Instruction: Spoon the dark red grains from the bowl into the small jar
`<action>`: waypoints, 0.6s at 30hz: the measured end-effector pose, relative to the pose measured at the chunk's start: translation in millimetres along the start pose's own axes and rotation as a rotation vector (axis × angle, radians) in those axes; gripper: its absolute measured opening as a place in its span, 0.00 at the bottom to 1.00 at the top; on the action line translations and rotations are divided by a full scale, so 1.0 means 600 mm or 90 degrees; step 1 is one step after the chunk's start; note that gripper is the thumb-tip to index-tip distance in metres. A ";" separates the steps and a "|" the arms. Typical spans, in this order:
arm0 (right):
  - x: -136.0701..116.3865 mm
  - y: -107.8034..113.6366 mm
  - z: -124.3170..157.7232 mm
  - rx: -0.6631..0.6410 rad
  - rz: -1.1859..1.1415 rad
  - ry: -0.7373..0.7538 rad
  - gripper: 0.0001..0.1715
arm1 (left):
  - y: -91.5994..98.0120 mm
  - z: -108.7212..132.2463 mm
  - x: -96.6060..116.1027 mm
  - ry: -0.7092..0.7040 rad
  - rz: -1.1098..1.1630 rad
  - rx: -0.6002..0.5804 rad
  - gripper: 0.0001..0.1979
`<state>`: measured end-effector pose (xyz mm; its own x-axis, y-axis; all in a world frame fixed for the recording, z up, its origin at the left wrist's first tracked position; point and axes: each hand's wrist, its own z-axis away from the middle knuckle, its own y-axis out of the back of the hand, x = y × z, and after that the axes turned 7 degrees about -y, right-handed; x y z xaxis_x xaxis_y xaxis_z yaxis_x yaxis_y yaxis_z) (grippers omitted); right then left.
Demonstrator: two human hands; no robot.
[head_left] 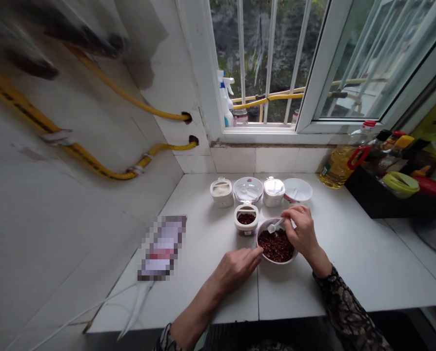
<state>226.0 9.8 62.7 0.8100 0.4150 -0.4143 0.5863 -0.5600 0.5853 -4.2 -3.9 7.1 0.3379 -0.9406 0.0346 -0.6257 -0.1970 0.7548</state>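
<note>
R hand [301, 228] pinches measuring spoon [272, 228] above bowl [277, 263] of dried red spice [278, 246]; L hand [236, 268] touches rim ~8 o'clock, prob. steadying, can't tell if gripping; jar [246, 228] close, 10 o'clock.

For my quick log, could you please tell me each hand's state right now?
Left hand: open, fingertips at the rim of the bowl.
Right hand: closed, holding a small white spoon over it.

There are three bowls [279, 262], three jars [246, 227], one spoon [272, 228] and one oil bottle [336, 168].
</note>
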 end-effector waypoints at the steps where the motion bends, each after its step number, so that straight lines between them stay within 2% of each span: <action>1: 0.002 -0.003 0.002 -0.033 0.008 -0.006 0.11 | 0.001 -0.001 0.000 -0.001 -0.002 0.001 0.13; 5: -0.001 -0.013 0.007 -0.120 -0.022 -0.055 0.11 | 0.003 -0.003 0.000 -0.001 -0.007 -0.004 0.14; 13: 0.005 -0.005 0.005 -0.099 -0.123 -0.275 0.12 | 0.002 -0.002 0.000 0.000 0.006 0.009 0.13; 18: 0.001 0.002 -0.001 -0.095 -0.161 -0.342 0.11 | 0.002 -0.002 -0.001 0.003 0.009 0.005 0.13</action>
<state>227.0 9.8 63.4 0.5603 0.0803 -0.8244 0.7853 -0.3680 0.4979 -4.3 -3.4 8.6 0.3329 -0.9417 0.0484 -0.6353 -0.1861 0.7495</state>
